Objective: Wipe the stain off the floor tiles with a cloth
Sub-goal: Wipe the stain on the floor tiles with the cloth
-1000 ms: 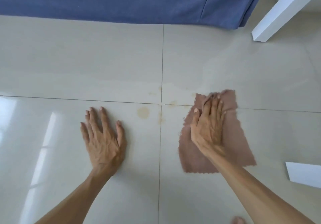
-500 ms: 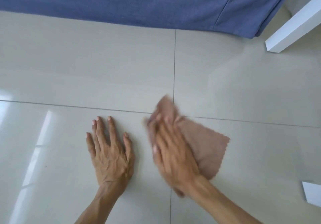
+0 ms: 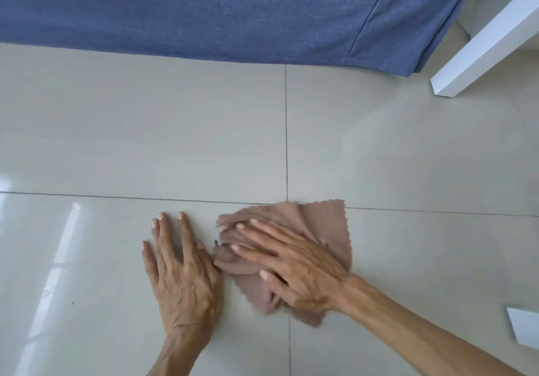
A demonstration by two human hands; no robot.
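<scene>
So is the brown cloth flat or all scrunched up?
Scrunched up. The cloth shows folds and ridges bunched under the right hand; only its far right corner lies flat.

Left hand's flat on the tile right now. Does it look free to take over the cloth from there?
Probably yes. The left hand lies flat on the floor tiles right beside the cloth, its thumb almost at the bunched edge, with nothing between. Only the right hand pressing on the cloth would need to lift.
</scene>
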